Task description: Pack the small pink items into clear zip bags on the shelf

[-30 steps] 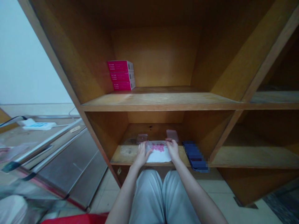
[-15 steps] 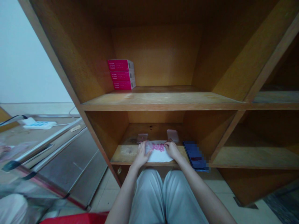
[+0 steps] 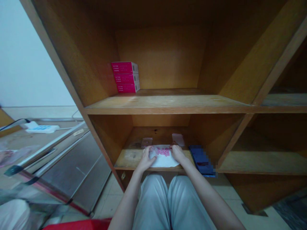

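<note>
White sheet (image 3: 165, 161) lies flat at the near edge of the lower shelf (image 3: 127, 158), centre-left, w/ a cluster of pink beads (image 3: 163, 151) on its far half. Sheet looks like thin paper: v. light, floppy, prob. sags in the middle if lifted by one edge, so best held at two opposite edges and kept level. Beads are tiny, hard-looking and loose, so likely to roll off at any tilt; too small to pinch singly w/ ease. Left hand (image 3: 145, 158) rests on the sheet's left edge, fingers stretched out and flat, pressing it down. Right hand (image 3: 177, 153) sits at the far right corner w/ fingers curled toward the beads; can't tell if it pinches the paper or only touches it. Around it: stack of pink boxes (image 3: 126, 77) on the upper shelf, far left, well apart. Dark phone (image 3: 200, 156) lies just right of the right hand, near enough to crowd that side. Power strip (image 3: 43, 128) is far off left, outside the shelf unit. Two small clear bags (image 3: 177, 139) lie just beyond the sheet, one by each far corner, blocking a push further in.
</note>
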Available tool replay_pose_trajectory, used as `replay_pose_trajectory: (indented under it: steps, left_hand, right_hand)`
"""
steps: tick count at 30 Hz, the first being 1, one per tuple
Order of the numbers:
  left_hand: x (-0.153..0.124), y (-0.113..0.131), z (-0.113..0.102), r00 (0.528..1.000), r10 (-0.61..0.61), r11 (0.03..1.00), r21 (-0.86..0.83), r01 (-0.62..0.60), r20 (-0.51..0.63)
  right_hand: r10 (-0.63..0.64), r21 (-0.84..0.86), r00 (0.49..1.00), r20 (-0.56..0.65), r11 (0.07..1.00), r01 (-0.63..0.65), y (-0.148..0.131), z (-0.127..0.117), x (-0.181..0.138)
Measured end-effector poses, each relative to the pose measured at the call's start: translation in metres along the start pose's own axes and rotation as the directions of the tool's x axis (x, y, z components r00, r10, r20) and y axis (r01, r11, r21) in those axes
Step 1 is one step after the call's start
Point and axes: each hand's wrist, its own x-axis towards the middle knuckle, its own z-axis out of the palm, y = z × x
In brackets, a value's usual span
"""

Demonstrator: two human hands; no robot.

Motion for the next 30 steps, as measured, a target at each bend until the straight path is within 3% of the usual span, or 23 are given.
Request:
replay_pose_trajectory:
  steps: [9,12,15,18,21,26,30]
  left_hand:
    - [-0.001,0.002,0.004,0.999,0.004,1.0,-0.006,-0.004,-0.043]
    - [-0.001,0.001,0.004,0.999,0.016,1.0,-0.011,-0.016,-0.044]
    - [-0.002,0.002,0.003,0.998,0.022,1.0,-0.01,-0.023,-0.058]
    - [-0.001,0.004,0.003,0.998,0.008,1.0,-0.023,-0.009,-0.057]
    - [-0.001,0.006,0.002,0.999,0.003,0.999,-0.049,-0.005,-0.039]
    - [0.0,0.007,0.001,0.999,0.007,0.997,-0.077,-0.01,-0.035]
    - [-0.001,0.008,0.0,1.0,0.004,0.997,-0.075,-0.005,-0.022]
  right_hand:
    - [0.036,-0.015,0.999,-0.019,0.999,-0.036,-0.004,-0.004,0.003]
    - [-0.006,0.048,0.988,-0.152,0.999,0.013,-0.013,-0.012,0.002]
    - [-0.07,0.19,0.937,-0.341,0.971,0.142,-0.028,-0.017,0.002]
    - [-0.057,0.33,0.899,-0.434,0.919,0.218,-0.045,-0.015,0.003]
    - [-0.071,0.412,0.907,-0.414,0.874,0.257,-0.059,-0.009,0.002]
    - [-0.201,0.462,0.949,-0.243,0.836,0.296,-0.067,-0.004,0.0]
    - [-0.073,0.464,0.958,-0.278,0.863,0.2,-0.052,-0.008,0.003]
